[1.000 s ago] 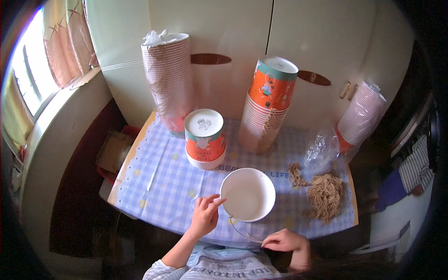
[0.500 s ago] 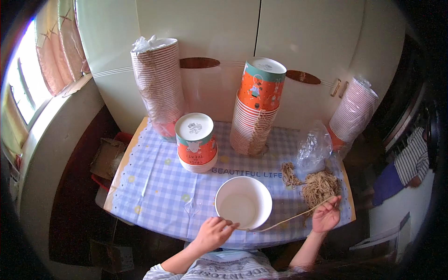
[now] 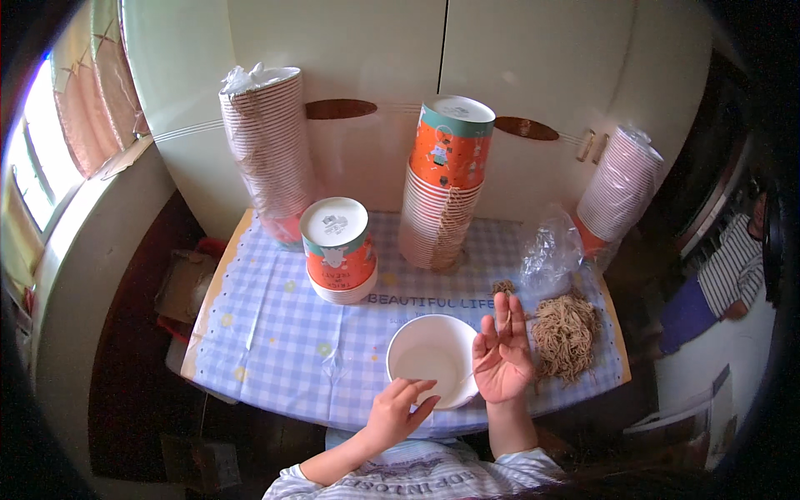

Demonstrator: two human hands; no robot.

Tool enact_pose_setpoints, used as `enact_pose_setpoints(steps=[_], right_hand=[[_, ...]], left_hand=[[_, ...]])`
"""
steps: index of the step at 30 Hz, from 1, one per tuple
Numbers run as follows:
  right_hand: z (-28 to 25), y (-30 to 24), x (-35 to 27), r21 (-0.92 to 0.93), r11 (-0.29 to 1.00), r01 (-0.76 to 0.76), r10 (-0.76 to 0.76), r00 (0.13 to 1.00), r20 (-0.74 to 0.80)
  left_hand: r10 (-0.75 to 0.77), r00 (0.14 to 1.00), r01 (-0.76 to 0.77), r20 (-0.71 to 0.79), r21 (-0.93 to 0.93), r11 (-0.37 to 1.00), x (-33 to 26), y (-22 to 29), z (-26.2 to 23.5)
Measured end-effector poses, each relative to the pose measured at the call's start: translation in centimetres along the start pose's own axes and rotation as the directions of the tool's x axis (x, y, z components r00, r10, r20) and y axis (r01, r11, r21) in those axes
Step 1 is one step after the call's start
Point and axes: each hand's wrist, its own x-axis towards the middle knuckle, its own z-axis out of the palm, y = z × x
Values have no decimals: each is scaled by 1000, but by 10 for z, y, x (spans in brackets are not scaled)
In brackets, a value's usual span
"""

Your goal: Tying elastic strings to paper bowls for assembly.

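Observation:
A white paper tub (image 3: 429,367) stands upright near the front edge, its open mouth facing me. At its near left rim is my left hand (image 3: 398,412), thumb and forefinger apart, with nothing visible between them. My right hand (image 3: 504,358) is raised at the tub's right side, palm toward me. A short piece of brown twine (image 3: 507,322) shows between its upright fingers; the rest of the strand is hard to make out. To the right lies a tangled heap of brown twine (image 3: 567,335), with a smaller bunch (image 3: 502,287) partly hidden behind my right hand.
Upside-down orange and teal tubs (image 3: 340,254) stand at the left. Behind are a tall tub stack (image 3: 446,187) and plastic-wrapped stacks at left (image 3: 267,150) and right (image 3: 621,183). A clear bag (image 3: 552,254) lies on the checked tablecloth (image 3: 267,350). Another person (image 3: 717,275) is at far right.
My right hand has moved left from the twine heap to the tub, and the taut strand between my hands is gone. My left thumb and forefinger have parted. The view has shifted slightly.

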Motion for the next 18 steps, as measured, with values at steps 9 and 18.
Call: enact_pose_setpoints(steps=[9, 18], right_hand=[[3, 21, -1, 4, 1000, -20, 20, 997, -71], [-2, 9, 6, -997, 73, -38, 444, 896, -2]], left_hand=[[-52, 999, 50, -11, -98, 994, 20, 3, 2], [140, 989, -122, -46, 276, 953, 28, -21, -23]])
